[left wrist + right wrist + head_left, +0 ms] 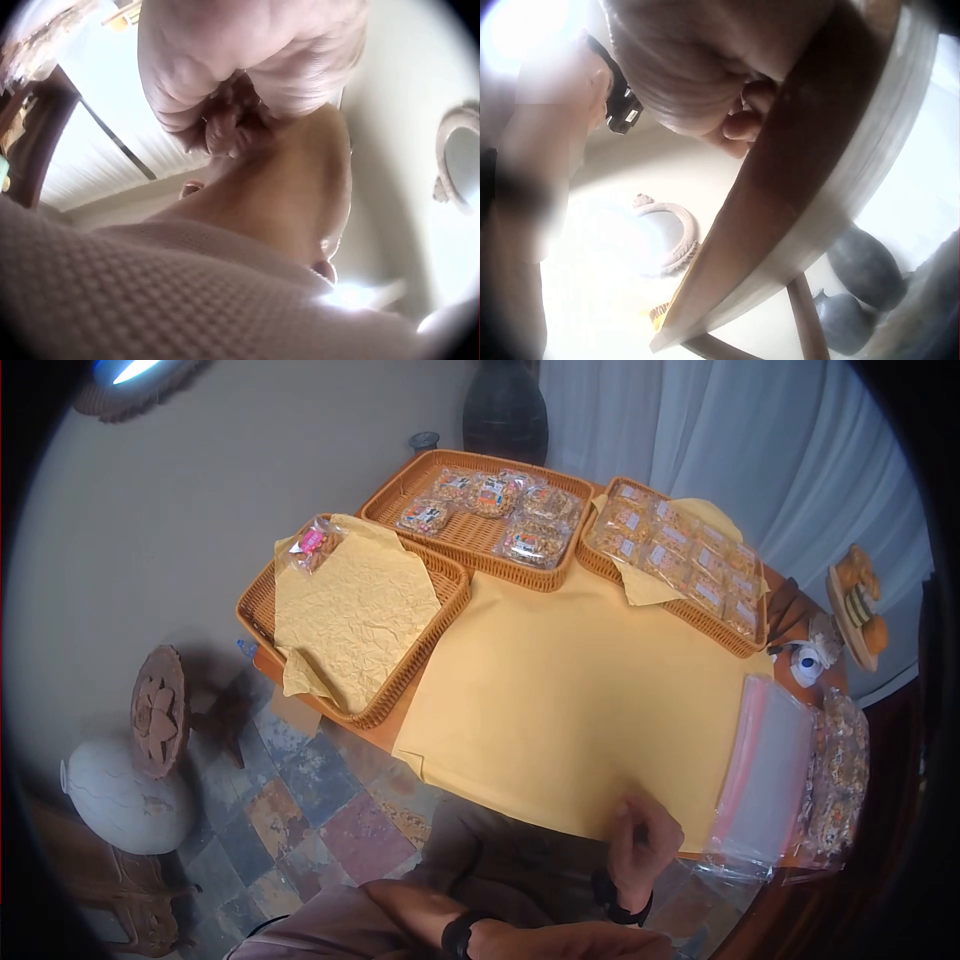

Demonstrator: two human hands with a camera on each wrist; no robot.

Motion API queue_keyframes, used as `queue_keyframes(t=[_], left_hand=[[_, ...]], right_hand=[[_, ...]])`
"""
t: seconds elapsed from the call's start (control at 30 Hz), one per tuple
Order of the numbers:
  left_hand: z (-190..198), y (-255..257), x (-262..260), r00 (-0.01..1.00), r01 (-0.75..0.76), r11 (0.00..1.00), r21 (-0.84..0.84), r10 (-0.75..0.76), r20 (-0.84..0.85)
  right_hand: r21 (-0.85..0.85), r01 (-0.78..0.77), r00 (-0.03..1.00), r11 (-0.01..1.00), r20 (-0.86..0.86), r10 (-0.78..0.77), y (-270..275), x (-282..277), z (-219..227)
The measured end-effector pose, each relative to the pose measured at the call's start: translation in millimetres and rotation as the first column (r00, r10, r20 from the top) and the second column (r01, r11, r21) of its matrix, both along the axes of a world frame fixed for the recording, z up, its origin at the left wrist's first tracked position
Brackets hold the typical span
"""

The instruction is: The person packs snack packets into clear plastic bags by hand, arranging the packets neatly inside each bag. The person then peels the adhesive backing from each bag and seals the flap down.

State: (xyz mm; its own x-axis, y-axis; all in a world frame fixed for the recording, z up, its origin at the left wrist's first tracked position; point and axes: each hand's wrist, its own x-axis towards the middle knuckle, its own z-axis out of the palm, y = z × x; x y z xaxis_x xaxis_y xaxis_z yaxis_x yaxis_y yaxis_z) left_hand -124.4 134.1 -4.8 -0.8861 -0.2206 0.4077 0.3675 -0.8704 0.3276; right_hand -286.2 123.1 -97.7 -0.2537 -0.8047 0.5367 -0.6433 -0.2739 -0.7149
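Observation:
My right hand (645,840) hovers at the near edge of a yellow cloth (570,690) spread on the table, its fingers loosely bent with nothing in them. In the right wrist view its fingers (750,120) curl beside the brown table edge (780,195). My left hand (247,52) is close to my body, fingers loosely curled and no object showing between them. The left wristband (460,935) shows low in the head view. Nearest to the right hand lie clear plastic bags (765,770) with a pink strip and a pack of wrapped snacks (838,780).
At the back, one wicker basket (405,460) holds several clear snack packs (495,495); another (725,640) holds rows of labelled packs (665,545). The left basket (455,585) has crumpled yellow paper (350,610) and one pack (312,545). A white pot (130,800) stands on the floor side.

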Motion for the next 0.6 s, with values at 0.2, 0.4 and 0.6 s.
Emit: queue_keyframes(t=[0.2,0.4,0.6], left_hand=[[-3,9,-12,0.999,0.032,0.999,-0.008,-0.033,-0.016],[-3,15,-22,0.998,0.067,0.998,0.000,-0.067,-0.013],[0,11,-13,0.998,0.064,0.998,0.011,-0.064,0.001]], right_hand=[[0.019,-0.013,1.000,1.000,0.010,0.012,0,-3,4],[0.002,-0.026,1.000,1.000,0.014,0.026,0,-4,4],[-0.015,-0.047,0.998,0.999,0.030,0.047,-1,-2,5]])
